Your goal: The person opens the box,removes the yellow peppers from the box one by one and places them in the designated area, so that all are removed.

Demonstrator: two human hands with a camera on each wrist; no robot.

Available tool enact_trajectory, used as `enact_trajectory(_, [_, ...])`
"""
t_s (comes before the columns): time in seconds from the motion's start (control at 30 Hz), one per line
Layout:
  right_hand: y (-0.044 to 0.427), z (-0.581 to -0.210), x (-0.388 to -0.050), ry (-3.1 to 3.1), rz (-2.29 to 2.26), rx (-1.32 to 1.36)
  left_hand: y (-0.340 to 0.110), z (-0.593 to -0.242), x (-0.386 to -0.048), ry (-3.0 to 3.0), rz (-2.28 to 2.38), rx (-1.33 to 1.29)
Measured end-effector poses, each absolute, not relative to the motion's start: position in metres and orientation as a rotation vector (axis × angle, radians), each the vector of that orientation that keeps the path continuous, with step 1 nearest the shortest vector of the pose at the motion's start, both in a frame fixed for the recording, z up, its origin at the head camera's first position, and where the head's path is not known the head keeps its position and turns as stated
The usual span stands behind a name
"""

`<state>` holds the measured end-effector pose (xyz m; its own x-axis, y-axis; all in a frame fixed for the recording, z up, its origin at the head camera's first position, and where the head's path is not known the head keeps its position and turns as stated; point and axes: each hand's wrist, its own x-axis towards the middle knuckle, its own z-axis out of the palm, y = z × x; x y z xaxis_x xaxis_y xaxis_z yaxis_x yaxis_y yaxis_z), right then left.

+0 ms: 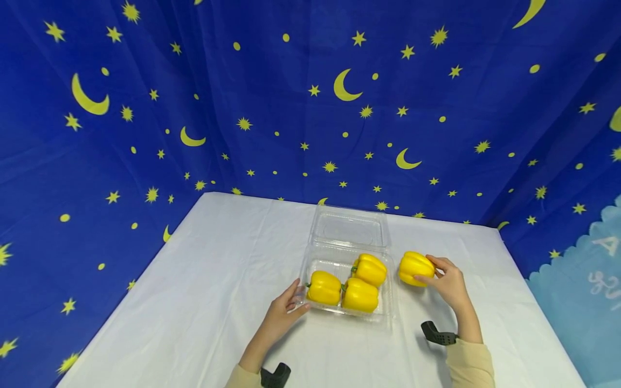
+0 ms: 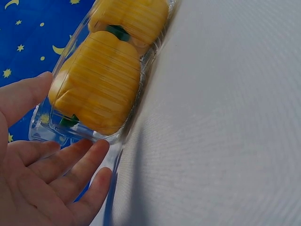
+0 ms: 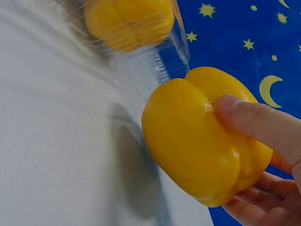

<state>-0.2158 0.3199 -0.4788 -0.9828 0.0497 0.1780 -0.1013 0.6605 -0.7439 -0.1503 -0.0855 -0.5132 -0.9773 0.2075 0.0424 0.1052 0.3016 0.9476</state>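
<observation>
Yellow pepper [image 1: 415, 269] beside open container [image 1: 332, 265]

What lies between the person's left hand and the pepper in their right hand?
The clear container, with three yellow peppers inside, lies between the left hand and the right hand's pepper; the head view shows this.

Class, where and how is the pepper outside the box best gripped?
Probably its right end, thumb opposing fingers, approached from the right, as the right hand holds the yellow pepper: its body is rounded, and that end faces away from the clear box.
</observation>
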Motion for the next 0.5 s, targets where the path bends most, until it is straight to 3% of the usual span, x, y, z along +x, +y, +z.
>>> enact_trajectory(0.5, [0.3227, -0.4845, -0.2158, -2.723, 1.213, 0.046, -0.0851, -0.5156, -0.1515, 2.453, 1.797, 0.295])
